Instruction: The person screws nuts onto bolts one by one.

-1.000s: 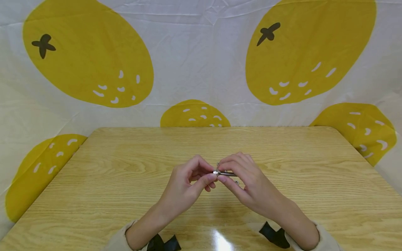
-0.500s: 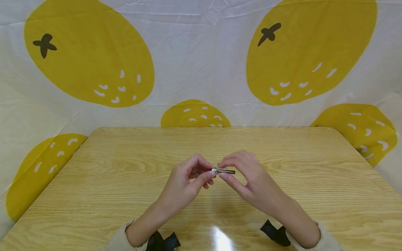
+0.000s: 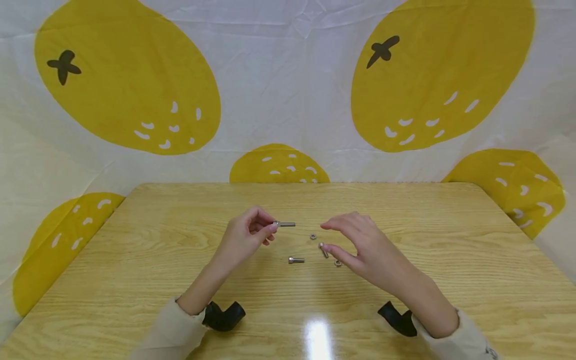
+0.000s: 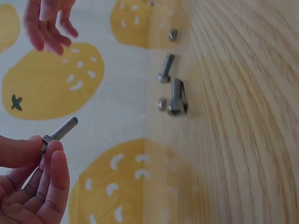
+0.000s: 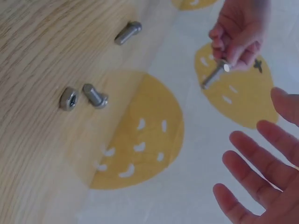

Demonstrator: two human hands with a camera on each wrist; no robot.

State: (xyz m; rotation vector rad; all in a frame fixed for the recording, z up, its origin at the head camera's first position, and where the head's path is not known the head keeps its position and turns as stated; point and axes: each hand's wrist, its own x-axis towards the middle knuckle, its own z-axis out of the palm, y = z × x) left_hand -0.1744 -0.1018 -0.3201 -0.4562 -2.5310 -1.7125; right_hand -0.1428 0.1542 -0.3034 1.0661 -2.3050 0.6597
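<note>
Between thumb and fingertips, my left hand pinches a silver bolt near its head. Its threaded shank points right, toward my other hand. In the left wrist view a wider hexagonal piece shows on the bolt at the fingertips. My right hand is held with fingers spread and nothing in it. Near its thumb in the head view lie a bolt and a nut. Another nut lies just left of its index fingertip. A further bolt lies on its side between the hands.
The wooden table bears the loose bolts and nuts near its middle. Behind it hangs a white cloth with yellow fruit shapes. Black straps show at the sleeves.
The hands have moved apart. My left hand has carried the bolt left and farther from the body, while my right fingers have let go and spread. The bolts and nuts on the table now show.
</note>
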